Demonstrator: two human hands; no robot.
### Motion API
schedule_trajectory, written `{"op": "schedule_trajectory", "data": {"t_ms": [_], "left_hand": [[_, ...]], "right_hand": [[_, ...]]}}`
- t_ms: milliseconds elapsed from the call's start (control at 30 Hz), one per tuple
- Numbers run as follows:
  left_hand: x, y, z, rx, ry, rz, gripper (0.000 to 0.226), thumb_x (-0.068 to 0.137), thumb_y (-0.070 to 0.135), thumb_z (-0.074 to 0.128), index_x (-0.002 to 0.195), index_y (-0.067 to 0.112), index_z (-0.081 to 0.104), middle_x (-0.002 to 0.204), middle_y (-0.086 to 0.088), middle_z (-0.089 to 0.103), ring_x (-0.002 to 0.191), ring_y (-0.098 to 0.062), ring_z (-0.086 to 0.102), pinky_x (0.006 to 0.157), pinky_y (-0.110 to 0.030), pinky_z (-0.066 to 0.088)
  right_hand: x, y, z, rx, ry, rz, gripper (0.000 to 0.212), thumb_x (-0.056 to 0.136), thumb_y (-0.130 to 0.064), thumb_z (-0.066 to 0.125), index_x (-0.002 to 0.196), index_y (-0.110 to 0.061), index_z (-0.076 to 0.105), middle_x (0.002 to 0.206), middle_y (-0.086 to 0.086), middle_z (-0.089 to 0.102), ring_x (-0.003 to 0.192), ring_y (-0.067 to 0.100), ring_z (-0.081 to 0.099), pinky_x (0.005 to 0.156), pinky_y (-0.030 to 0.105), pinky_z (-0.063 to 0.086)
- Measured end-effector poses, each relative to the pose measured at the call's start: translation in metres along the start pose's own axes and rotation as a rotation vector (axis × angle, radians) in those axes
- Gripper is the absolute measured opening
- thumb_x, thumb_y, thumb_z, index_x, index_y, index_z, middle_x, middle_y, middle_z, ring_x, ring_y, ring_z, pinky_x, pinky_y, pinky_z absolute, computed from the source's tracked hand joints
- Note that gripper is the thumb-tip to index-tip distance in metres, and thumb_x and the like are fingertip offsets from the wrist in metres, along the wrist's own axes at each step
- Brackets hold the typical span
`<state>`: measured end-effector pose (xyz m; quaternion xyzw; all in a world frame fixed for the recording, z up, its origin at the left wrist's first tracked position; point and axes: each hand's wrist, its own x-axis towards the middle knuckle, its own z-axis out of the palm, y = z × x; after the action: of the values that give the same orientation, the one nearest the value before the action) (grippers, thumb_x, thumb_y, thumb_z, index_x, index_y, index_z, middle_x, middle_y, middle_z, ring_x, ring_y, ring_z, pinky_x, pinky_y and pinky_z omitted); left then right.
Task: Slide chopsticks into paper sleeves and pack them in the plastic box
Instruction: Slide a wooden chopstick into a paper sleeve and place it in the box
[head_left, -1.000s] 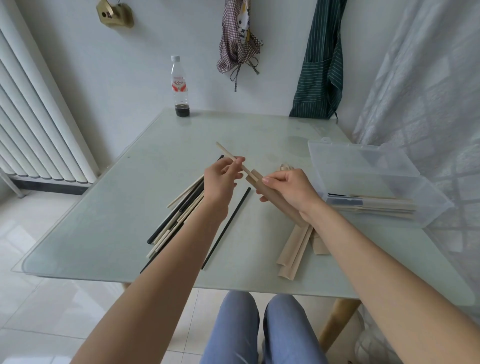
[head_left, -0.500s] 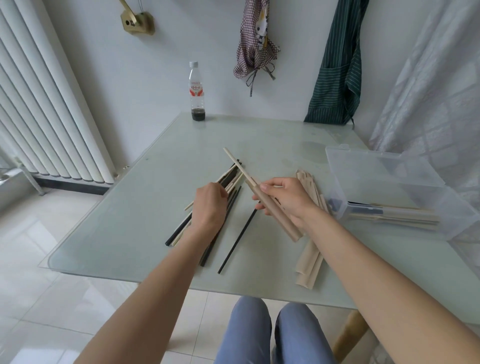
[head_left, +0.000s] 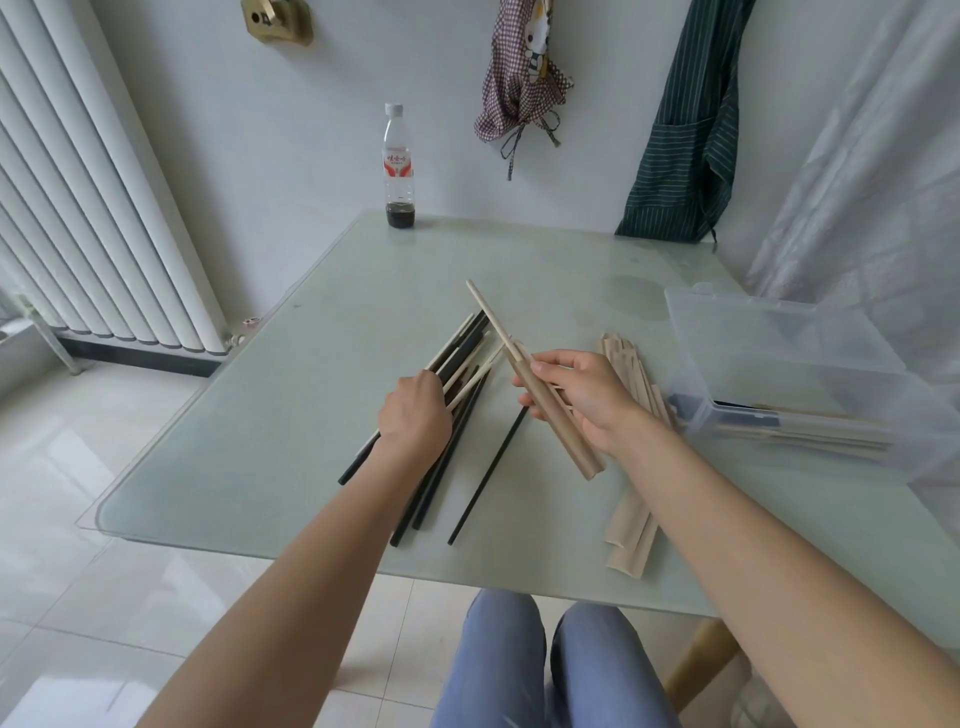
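My right hand (head_left: 582, 395) grips a brown paper sleeve (head_left: 558, 415) above the table, tilted up to the left. A light wooden chopstick (head_left: 488, 317) sticks out of the sleeve's top end. My left hand (head_left: 415, 415) rests on a pile of black and light chopsticks (head_left: 457, 358) on the glass table, its fingers curled down onto them; whether it holds one is hidden. A single black chopstick (head_left: 485, 483) lies apart, just right of the pile. Empty paper sleeves (head_left: 631, 525) lie under my right forearm. The clear plastic box (head_left: 779, 338) at the right holds several sleeved chopsticks (head_left: 800, 431).
A plastic bottle (head_left: 399, 171) with dark liquid stands at the table's far edge. A white radiator (head_left: 78, 197) lines the left wall. Aprons (head_left: 685, 130) hang on the back wall. A curtain hangs at the right. My knees in blue jeans (head_left: 540, 670) are under the near edge.
My left hand let go of the light chopstick at the sleeve's mouth and dropped onto the chopstick pile. The right hand keeps hold of the sleeve with the chopstick in it.
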<state>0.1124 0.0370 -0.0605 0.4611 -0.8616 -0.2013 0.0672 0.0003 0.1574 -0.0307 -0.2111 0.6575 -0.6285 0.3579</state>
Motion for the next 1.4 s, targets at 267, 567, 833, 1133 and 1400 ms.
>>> {"op": "schedule_trajectory", "data": {"t_ms": [267, 567, 833, 1133, 1400], "left_hand": [[-0.013, 0.015, -0.008, -0.209, 0.024, 0.039, 0.02, 0.09, -0.01, 0.033, 0.106, 0.0, 0.039, 0.099, -0.02, 0.052, 0.086, -0.036, 0.053, 0.065, -0.038, 0.036], [-0.021, 0.043, -0.007, -0.86, 0.146, 0.242, 0.019, 0.099, 0.006, 0.032, 0.11, 0.012, 0.047, 0.086, -0.001, 0.061, 0.08, -0.019, 0.053, 0.074, -0.028, 0.038], [-0.021, 0.074, -0.004, -1.52, -0.299, -0.101, 0.022, 0.097, 0.002, 0.032, 0.11, 0.012, 0.046, 0.07, -0.007, 0.049, 0.054, -0.01, 0.041, 0.053, -0.02, 0.034], [-0.024, 0.087, -0.003, -2.033, -0.469, -0.037, 0.012, 0.104, 0.013, 0.031, 0.11, 0.005, 0.038, 0.084, -0.032, 0.066, 0.074, -0.032, 0.071, 0.074, -0.033, 0.058], [-0.013, 0.094, 0.007, -1.925, -0.182, 0.009, 0.019, 0.104, 0.017, 0.029, 0.089, 0.017, 0.04, 0.097, -0.013, 0.066, 0.085, -0.019, 0.07, 0.079, -0.031, 0.054]], "right_hand": [[0.001, 0.001, -0.006, -0.016, 0.104, -0.037, 0.011, 0.094, -0.012, 0.054, 0.085, -0.012, 0.06, 0.078, 0.008, 0.066, 0.054, 0.014, 0.061, 0.048, 0.02, 0.05], [0.0, 0.004, -0.031, -0.064, 0.24, -0.062, 0.017, 0.092, -0.005, 0.053, 0.107, -0.001, 0.059, 0.076, 0.006, 0.063, 0.057, 0.015, 0.058, 0.048, 0.019, 0.051], [-0.012, 0.0, -0.045, -0.063, 0.162, -0.087, 0.009, 0.091, -0.003, 0.055, 0.095, -0.01, 0.059, 0.079, 0.006, 0.066, 0.064, 0.019, 0.063, 0.061, 0.029, 0.053], [-0.016, -0.001, -0.056, -0.001, 0.131, -0.074, 0.009, 0.09, -0.005, 0.058, 0.088, -0.014, 0.06, 0.076, 0.006, 0.065, 0.05, 0.009, 0.063, 0.054, 0.023, 0.052], [-0.018, -0.002, -0.06, -0.069, 0.095, -0.044, 0.008, 0.091, -0.008, 0.057, 0.084, -0.011, 0.059, 0.074, 0.008, 0.065, 0.05, 0.012, 0.063, 0.054, 0.025, 0.05]]}}
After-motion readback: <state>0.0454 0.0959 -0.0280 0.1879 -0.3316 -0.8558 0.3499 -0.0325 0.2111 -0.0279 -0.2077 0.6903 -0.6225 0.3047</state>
